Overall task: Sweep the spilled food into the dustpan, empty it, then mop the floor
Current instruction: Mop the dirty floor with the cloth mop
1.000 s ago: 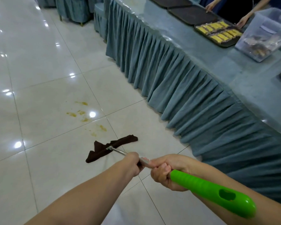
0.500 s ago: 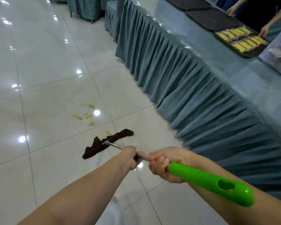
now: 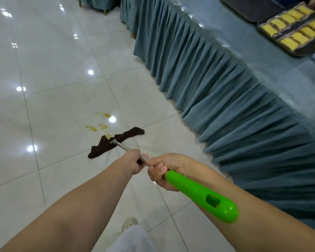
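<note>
A mop with a metal shaft (image 3: 123,146) and a bright green handle (image 3: 200,194) points down to a dark brown mop cloth (image 3: 115,142) lying flat on the white tiled floor (image 3: 53,60). My left hand (image 3: 133,161) grips the metal shaft. Just behind it, my right hand (image 3: 162,169) grips the shaft where the green handle begins. Yellow-brown food smears (image 3: 96,127) mark the tile directly beyond the cloth, and the cloth's far edge touches the nearest smear.
A long table with a pleated blue-grey skirt (image 3: 216,91) runs along the right. On it sits a dark tray of yellow cakes (image 3: 295,28). A covered chair (image 3: 102,4) stands at the far end. My shoe (image 3: 129,222) shows below my arms.
The mop cloth has slid forward over the floor, covering the nearest smear and reaching the main stain. My view has shifted closer along the table.
</note>
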Available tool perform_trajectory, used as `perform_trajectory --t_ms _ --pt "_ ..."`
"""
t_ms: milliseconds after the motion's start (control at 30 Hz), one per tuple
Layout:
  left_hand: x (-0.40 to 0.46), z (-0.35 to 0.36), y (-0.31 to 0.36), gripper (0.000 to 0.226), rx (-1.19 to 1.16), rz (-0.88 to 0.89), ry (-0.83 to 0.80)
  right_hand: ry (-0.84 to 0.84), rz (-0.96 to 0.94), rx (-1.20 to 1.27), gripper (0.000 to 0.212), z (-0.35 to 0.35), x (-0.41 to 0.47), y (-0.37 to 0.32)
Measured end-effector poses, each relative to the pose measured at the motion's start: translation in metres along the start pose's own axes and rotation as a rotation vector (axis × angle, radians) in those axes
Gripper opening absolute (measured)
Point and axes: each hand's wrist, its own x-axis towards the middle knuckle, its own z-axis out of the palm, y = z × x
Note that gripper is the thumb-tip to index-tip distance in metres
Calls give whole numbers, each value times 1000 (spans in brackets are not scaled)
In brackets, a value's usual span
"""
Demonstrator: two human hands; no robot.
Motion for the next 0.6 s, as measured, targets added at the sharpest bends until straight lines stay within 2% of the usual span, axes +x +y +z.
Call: perform_trajectory --t_ms 333,467,600 --pt "9 -22 41 8 -167 29 -14 -51 -38 130 30 40 41 -24" --pt "-1 -30 42 26 -192 43 -120 -77 -49 133 33 38 49 -30" --pt "-13 -26 24 26 -117 88 -105 -61 -52 158 31 19 48 -20"
